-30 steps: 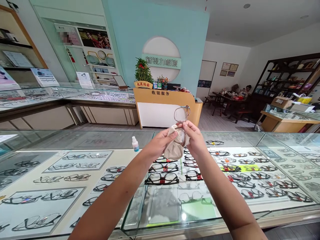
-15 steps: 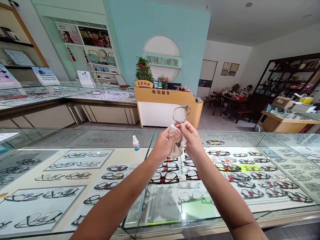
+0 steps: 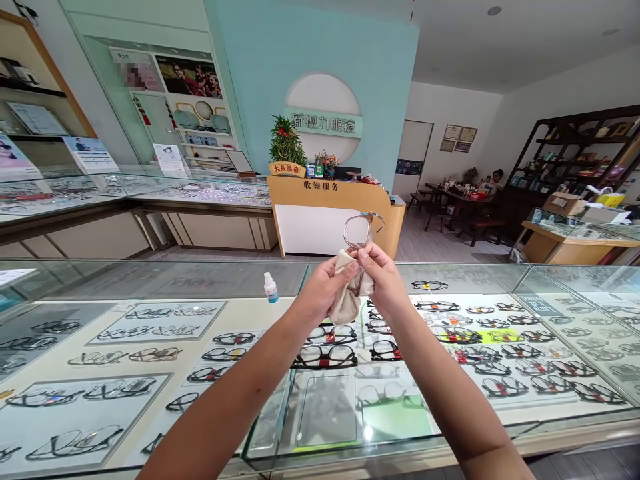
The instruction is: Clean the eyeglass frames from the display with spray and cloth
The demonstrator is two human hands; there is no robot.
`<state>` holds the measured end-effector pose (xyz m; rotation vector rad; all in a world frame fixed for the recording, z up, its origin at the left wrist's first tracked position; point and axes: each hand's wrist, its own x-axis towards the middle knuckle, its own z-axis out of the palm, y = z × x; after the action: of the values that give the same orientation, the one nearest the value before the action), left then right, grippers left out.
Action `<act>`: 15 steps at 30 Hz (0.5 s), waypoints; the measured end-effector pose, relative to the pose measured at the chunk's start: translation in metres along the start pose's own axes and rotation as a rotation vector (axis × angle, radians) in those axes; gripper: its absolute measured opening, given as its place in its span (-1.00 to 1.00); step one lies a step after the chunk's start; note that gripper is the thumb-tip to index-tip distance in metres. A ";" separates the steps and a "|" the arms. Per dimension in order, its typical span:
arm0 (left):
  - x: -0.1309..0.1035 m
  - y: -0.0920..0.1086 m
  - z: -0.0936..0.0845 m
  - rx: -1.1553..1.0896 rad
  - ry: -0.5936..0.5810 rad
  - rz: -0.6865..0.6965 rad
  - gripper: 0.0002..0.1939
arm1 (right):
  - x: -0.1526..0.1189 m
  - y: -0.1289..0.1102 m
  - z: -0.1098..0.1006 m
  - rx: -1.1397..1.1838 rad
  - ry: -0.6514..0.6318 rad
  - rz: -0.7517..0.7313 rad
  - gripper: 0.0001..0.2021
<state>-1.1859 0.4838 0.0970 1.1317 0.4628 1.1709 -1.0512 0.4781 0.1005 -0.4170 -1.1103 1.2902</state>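
A pair of thin-framed glasses [image 3: 357,230] is held up over the glass counter, one lens upward and the other lower down, partly behind a beige cloth [image 3: 345,303]. My left hand [image 3: 323,287] is closed on the cloth, its thumb pressing it around the lower lens. The fingers of my right hand [image 3: 383,277] pinch the frame near its middle, beside the cloth. To the left, a small white bottle with a blue label [image 3: 271,288] stands upright on the counter top.
Under the glass counter [image 3: 250,270] lie many glasses in rows. Beyond it stands a cashier desk [image 3: 335,193] with a plant [image 3: 287,141]. More display cases [image 3: 200,190] line the left. A person [image 3: 496,179] sits at a dark table at the back right.
The cloth has shifted slightly left and hangs a little lower. The glasses have turned a little in my hands. Both hands keep their hold.
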 end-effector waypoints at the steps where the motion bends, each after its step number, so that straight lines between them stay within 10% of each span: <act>1: 0.000 0.000 -0.001 0.000 -0.010 -0.011 -0.45 | 0.000 0.000 0.000 -0.005 0.004 0.001 -0.66; 15: 0.000 0.004 -0.008 0.205 -0.069 0.000 -0.36 | 0.004 0.000 -0.002 0.018 0.077 0.010 -0.67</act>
<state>-1.1943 0.4872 0.0973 1.3440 0.5384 1.0985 -1.0499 0.4824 0.1010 -0.4552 -1.0325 1.2817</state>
